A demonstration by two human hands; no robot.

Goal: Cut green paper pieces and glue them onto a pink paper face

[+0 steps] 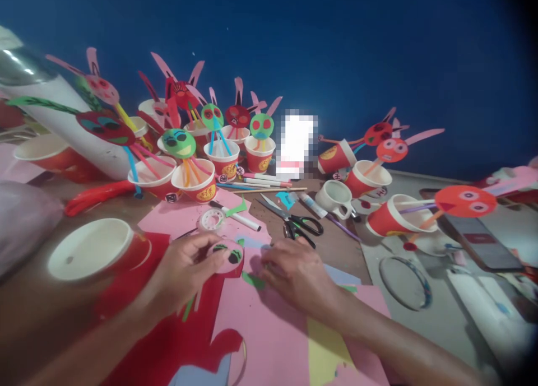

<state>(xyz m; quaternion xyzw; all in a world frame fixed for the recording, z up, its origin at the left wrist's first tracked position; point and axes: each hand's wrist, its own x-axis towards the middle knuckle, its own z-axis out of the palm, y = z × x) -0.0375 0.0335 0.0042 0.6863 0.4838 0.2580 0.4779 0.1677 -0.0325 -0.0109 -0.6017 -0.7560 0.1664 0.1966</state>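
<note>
My left hand (180, 268) pinches a round pink paper face (223, 251) with dark eyes and green trim. Over the pink paper sheet (260, 330), my right hand (300, 268) is closed with its fingers curled down; whatever they grip is hidden. A green paper scrap (253, 280) lies just left of those fingertips. Black-handled scissors (306, 224) rest open-bladed beyond my right hand. A tape roll (211, 220) and a black-and-white marker (247, 222) lie behind the paper face. Red paper (168, 341) spreads beneath my left forearm.
Red paper cups (195, 185) with paper rabbit-eared faces stand along the blue wall (260, 38). A white mug (334, 198) stands behind the scissors. To the right are a tipped cup (386, 218), a bangle (406, 282) and a phone (483, 243). A white-mouthed cup (92, 249) lies left.
</note>
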